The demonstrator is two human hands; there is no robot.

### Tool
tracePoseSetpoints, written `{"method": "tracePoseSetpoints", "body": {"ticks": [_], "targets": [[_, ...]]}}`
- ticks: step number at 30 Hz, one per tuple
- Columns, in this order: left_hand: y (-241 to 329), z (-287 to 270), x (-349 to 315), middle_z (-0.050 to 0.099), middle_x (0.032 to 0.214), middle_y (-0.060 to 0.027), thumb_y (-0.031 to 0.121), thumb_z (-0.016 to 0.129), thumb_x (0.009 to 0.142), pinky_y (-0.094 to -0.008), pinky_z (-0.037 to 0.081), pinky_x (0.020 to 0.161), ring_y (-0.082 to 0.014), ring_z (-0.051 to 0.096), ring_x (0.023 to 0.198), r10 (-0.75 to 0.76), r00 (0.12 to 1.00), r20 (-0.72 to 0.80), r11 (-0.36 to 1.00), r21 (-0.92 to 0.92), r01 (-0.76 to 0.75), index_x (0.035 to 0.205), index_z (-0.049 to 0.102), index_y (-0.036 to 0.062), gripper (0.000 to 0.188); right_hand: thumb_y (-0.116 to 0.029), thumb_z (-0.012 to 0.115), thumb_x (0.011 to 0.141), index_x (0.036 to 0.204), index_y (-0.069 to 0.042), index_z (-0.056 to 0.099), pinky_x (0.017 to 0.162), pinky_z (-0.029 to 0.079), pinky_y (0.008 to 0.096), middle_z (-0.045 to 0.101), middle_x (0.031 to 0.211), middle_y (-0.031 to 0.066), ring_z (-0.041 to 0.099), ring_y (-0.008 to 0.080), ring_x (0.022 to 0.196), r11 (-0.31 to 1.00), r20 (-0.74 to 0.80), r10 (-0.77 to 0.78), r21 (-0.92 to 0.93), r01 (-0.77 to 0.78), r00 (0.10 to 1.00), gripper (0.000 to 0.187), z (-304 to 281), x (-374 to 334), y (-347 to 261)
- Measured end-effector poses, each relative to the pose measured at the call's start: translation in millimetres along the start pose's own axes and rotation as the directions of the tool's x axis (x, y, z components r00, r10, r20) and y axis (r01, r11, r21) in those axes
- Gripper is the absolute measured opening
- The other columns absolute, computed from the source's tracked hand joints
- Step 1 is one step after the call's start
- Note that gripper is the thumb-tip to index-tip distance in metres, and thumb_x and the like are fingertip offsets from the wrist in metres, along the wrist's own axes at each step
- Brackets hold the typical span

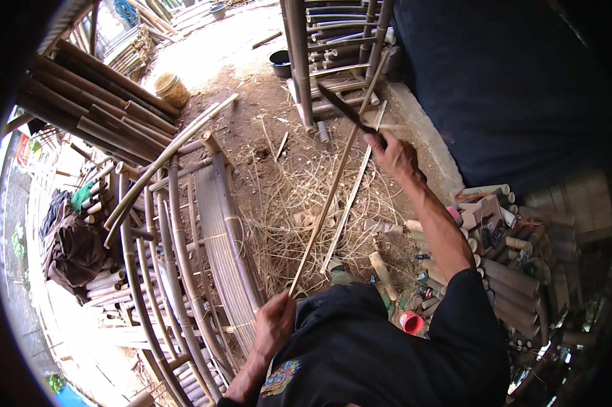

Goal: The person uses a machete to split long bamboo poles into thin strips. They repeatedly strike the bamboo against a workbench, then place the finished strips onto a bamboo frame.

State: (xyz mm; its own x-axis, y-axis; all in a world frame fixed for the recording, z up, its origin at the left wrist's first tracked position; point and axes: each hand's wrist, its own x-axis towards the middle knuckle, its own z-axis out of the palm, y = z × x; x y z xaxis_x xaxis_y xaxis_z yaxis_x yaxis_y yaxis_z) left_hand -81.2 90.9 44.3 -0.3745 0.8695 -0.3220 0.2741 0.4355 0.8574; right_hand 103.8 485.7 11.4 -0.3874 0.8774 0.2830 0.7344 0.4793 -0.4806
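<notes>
At the lower middle, just beside a black shirt (387, 353), grips the near end of a long, narrow tan bamboo strip (326, 210) in the left hand (277, 322), with fingers curled closed around it. Farther up and to the right, holds a dark, long-bladed knife (340, 105) by its handle in the right hand (395, 157), fist closed, with the blade crossing the strip toward its far end; cannot tell about contact between them. Slants the strip away toward a brown bamboo rack (295, 61) stacked with poles. Just right of it, has a second, paler strip (350, 201) above brown dirt ground (251, 136) strewn with pale curled shavings (282, 224). To the left, has a bamboo bench with a ribbed surface (219, 230); to the right, a small red cup (412, 324) near piled bamboo tubes (512, 285). Farther out, has a round yellow bucket (172, 90), a black tub (279, 66) and a large black sheet (509, 95).
</notes>
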Motion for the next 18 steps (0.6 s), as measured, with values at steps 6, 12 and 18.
{"method": "tracePoseSetpoints", "body": {"ticks": [6,12,18], "targets": [[-77.7,-49.4,-82.5,0.064,0.076,-0.0166,0.009,0.06,0.089,-0.0342,0.049,0.063,-0.0293,0.065,0.069,0.07,0.996,0.048,0.984,0.162,-0.077,0.097,0.067,0.0003,0.014,-0.077,0.037,0.086,0.086,-0.009,0.059,0.063,0.046,0.0479,0.062,0.067,0.0188,0.063,0.0396,0.069,0.98,-0.084,0.105,-0.159,-0.117,0.991,0.071,-60.4,34.6,74.2],[-109.6,-69.6,-95.6,0.067,0.079,-0.0183,0.011,0.059,0.089,-0.0374,0.052,0.066,-0.032,0.068,0.074,0.084,0.994,-0.07,0.962,0.264,-0.063,0.092,0.068,0.0008,0.014,-0.074,0.042,0.087,0.087,-0.01,0.062,0.064,0.047,0.0451,0.063,0.067,0.0164,0.064,0.0366,0.069,0.967,-0.116,0.04,-0.244,-0.067,0.992,0.067,-71.2,40.3,74.9],[-130.8,-70.4,-76.1,0.061,0.071,-0.017,0.008,0.057,0.089,-0.0391,0.048,0.059,-0.0345,0.062,0.064,0.181,0.978,-0.101,0.937,0.319,-0.14,0.091,0.067,0.0015,0.012,-0.073,0.041,0.088,0.085,-0.012,0.062,0.051,0.045,0.0417,0.058,0.059,0.0083,0.059,0.0264,0.053,0.992,0.026,0.065,-0.107,-0.062,0.998,0.064,-48.0,23.1,57.1]]}}
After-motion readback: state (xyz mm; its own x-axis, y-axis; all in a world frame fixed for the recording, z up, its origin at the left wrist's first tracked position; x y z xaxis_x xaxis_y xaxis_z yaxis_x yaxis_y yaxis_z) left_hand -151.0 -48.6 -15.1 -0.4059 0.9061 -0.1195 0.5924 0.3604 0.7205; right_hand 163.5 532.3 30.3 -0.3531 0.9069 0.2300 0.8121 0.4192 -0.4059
